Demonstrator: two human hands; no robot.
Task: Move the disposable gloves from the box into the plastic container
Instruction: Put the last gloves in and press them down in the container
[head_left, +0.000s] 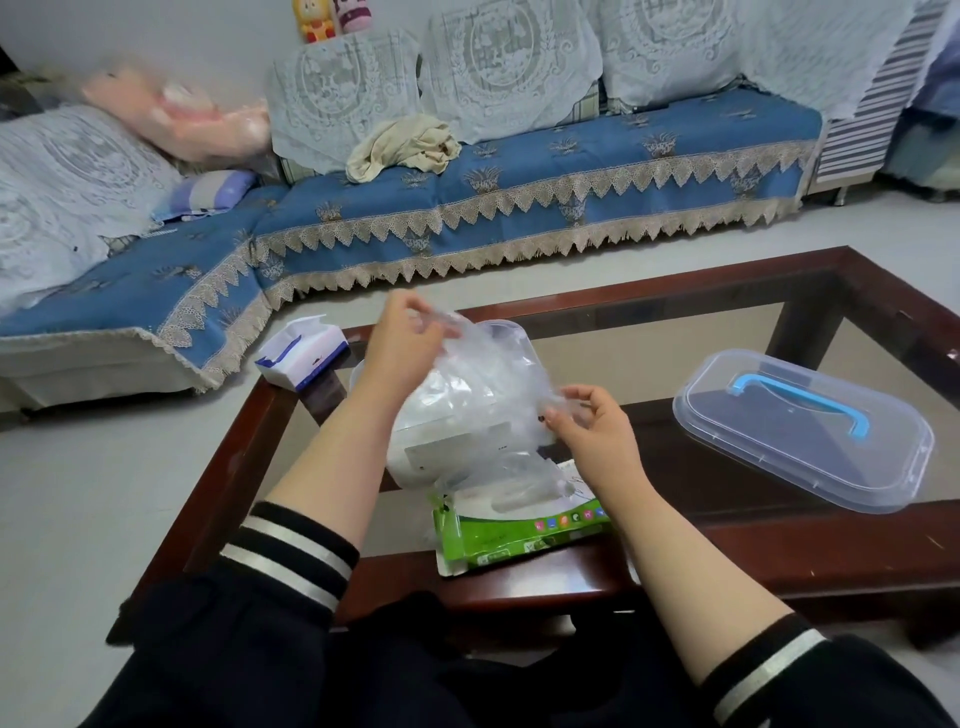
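Both hands stretch a clear disposable glove above the plastic container at the middle of the frame.

The left hand (402, 338) pinches the upper end of the disposable glove (483, 384) with curled fingers, and the right hand (592, 421), lower and to the right, pinches its other end, so the thin film hangs spread between them. Right under it stands the plastic container (511, 343), open, its rim showing behind the film. Just below that, near the bottom edge of the bench (727, 551), lies the green glove box (519, 535) with more clear gloves bulging from its opening. The container lid (800, 431), clear with a blue handle, lies flat at the right of the frame, well apart. A blue and white tissue pack (304, 353) sits at the bench's upper left corner.
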